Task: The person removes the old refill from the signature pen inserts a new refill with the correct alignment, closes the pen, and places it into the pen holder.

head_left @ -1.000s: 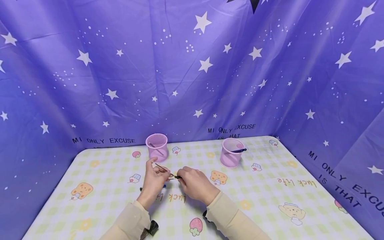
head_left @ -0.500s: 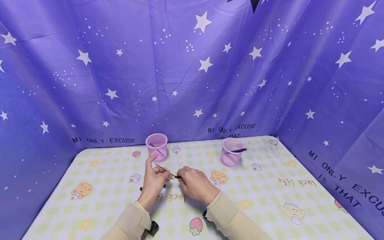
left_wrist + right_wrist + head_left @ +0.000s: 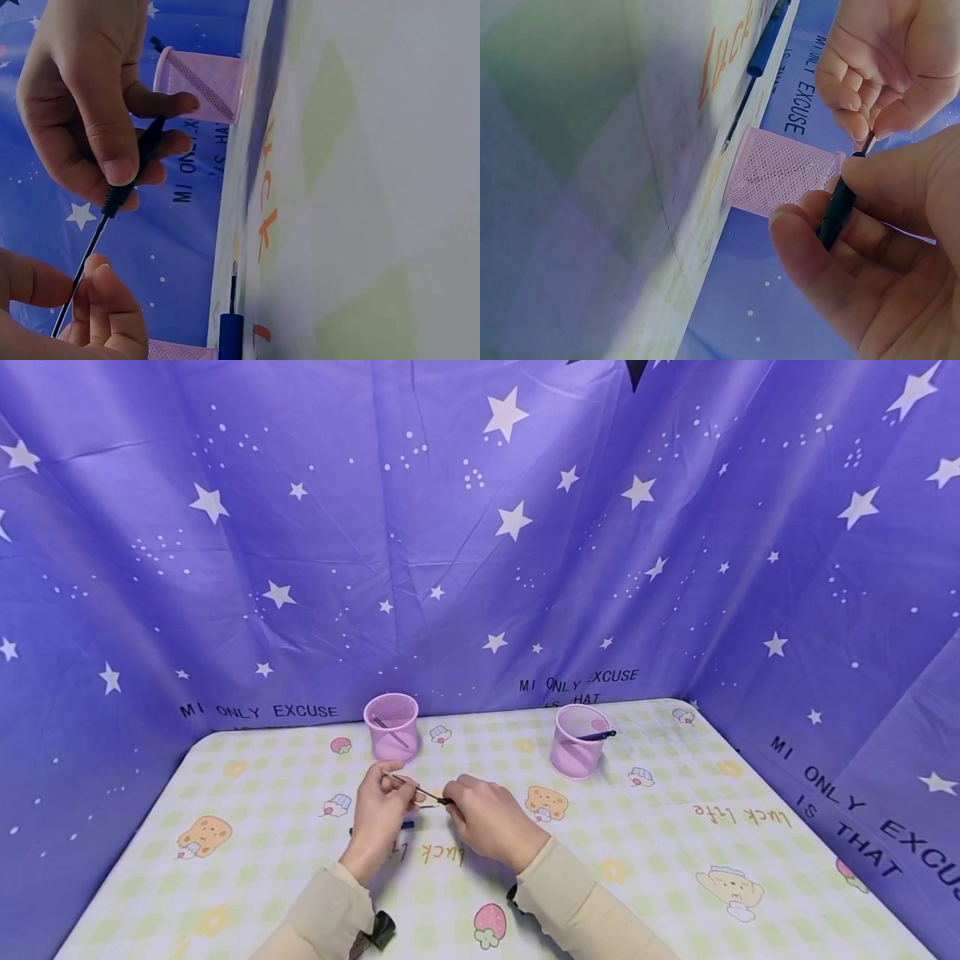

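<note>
My right hand (image 3: 491, 818) grips a short black pen barrel piece (image 3: 840, 201) between thumb and fingers. From it a thin dark refill (image 3: 94, 244) sticks out to the left. My left hand (image 3: 378, 814) pinches this refill with its fingertips, just above the table. Beneath the hands lies a blue pen barrel (image 3: 231, 334) with its own thin refill (image 3: 739, 112) poking out at one end. In the head view, the left hand partly covers that barrel.
A pink mesh cup (image 3: 392, 731) with a thin dark stick stands behind the left hand. Another pink mesh cup (image 3: 576, 752), farther right, holds a dark blue pen (image 3: 597, 737). A checked cloth covers the table (image 3: 675, 893); a starry purple curtain (image 3: 450, 527) hangs behind.
The left hand's raised finger has come down onto the refill, and that hand has shifted slightly. The right hand keeps its place with the black barrel piece.
</note>
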The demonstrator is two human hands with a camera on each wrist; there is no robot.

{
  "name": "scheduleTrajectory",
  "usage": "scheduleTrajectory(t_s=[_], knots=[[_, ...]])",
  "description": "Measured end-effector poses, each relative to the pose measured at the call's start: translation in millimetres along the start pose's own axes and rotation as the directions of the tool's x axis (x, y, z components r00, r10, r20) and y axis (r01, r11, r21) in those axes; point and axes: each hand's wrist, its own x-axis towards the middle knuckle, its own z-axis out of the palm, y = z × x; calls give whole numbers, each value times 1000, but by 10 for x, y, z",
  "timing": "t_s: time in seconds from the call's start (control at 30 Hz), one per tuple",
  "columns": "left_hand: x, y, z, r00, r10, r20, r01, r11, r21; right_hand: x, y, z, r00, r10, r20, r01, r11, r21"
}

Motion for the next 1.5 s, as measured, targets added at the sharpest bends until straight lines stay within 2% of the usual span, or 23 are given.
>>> scheduleTrajectory(t_s=[0.2, 0.4, 0.63, 0.87, 1.07, 1.23, 1.3, 1.37, 1.43, 1.5], knots=[[14, -6, -24, 999, -36, -1, 36, 997, -71, -6, -7, -14, 1000, 11, 8, -11, 1000, 0], [2, 3, -56, 1000, -29, 7, 29, 998, -58, -13, -4, -9, 1000, 13, -1, -13, 1000, -3], [13, 1, -105, 999, -43, 26, 43, 999, -15, -11, 4, 2, 1000, 13, -2, -14, 1000, -15], [-8, 24, -147, 996, -61, 71, 57, 996, 66, -7, 5, 5, 1000, 10, 0, -10, 1000, -27], [-15, 50, -168, 992, -36, 123, 22, 993, 114, -4, 12, 20, 1000, 5, -1, -5, 999, -49], [-3, 50, -202, 985, -12, 170, -22, 980, 197, -5, 15, 21, 1000, 2, -4, -2, 998, -55], [4, 46, -219, 979, 31, 200, -84, 960, 267, -6, 17, 19, 1000, 2, -2, -2, 998, -56], [2, 50, -234, 965, 98, 243, -182, 917, 354, -8, 17, 18, 1000, 2, 2, -2, 998, -58], [-1, 57, -242, 942, 173, 287, -290, 852, 437, -9, 16, 17, 1000, 1, 3, -1, 998, -61], [-11, 69, -243, 917, 233, 325, -377, 773, 510, -10, 17, 16, 1000, -1, 5, 1, 998, -64]])
